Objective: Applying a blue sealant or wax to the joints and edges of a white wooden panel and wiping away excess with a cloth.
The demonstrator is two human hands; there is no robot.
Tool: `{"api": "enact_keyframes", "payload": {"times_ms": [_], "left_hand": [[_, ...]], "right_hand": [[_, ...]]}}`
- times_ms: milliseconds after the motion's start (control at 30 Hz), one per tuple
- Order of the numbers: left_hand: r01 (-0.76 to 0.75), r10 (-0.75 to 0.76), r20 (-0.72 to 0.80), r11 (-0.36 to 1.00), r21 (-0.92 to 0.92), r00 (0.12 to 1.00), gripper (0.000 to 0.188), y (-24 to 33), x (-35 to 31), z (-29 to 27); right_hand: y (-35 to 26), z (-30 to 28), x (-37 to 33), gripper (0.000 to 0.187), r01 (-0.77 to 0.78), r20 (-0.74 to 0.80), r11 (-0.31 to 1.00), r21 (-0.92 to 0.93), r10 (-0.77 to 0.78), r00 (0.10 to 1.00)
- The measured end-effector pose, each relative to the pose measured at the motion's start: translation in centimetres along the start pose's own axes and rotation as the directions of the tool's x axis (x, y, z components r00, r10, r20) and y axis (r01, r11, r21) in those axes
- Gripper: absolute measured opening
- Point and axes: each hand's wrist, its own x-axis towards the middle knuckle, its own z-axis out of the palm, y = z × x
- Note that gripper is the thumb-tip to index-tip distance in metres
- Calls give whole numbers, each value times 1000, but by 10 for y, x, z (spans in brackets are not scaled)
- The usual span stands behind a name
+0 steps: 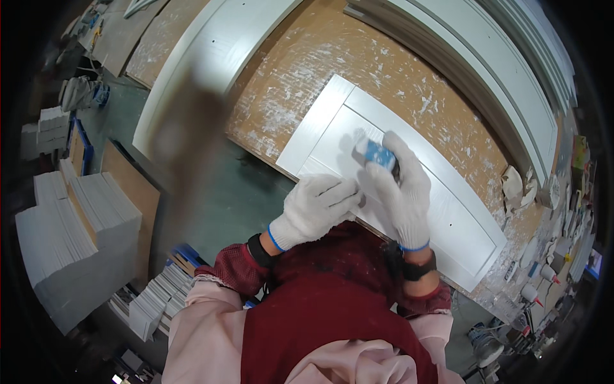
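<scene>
A white door panel (409, 185) with a raised frame lies on the worktable in front of me. My right hand (406, 192), in a white knitted glove, is closed around a small blue block (378, 154) with white patches, held at the panel's face. The block's underside is hidden, and I cannot tell whether it touches the panel. My left hand (322, 208), gloved the same way, is at the panel's near edge. Its fingers are stretched out and close together, with nothing seen in them.
The brown worktable (281, 96) is scuffed with white marks. Stacked white panels (492, 70) stand along its far right, and another white panel (211, 45) lies at the left. Glue bottles (549, 274) are on the right. White boards (77, 217) are piled at lower left. A blurred brown shape (188, 141) blocks part of the left.
</scene>
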Motion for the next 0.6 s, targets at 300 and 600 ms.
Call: {"api": "enact_keyframes", "payload": {"times_ms": [300,600], "left_hand": [[-95,93,-54,994,-44,994,30,-19,-14,10],[-87,83,-113,996,-28,990,21,-20,-12,12]], "right_hand": [[-17,42,47,53,58,-126,998,7,-56,990],[-12,51,55,54,50,-162,981,-188,-81,983]]}}
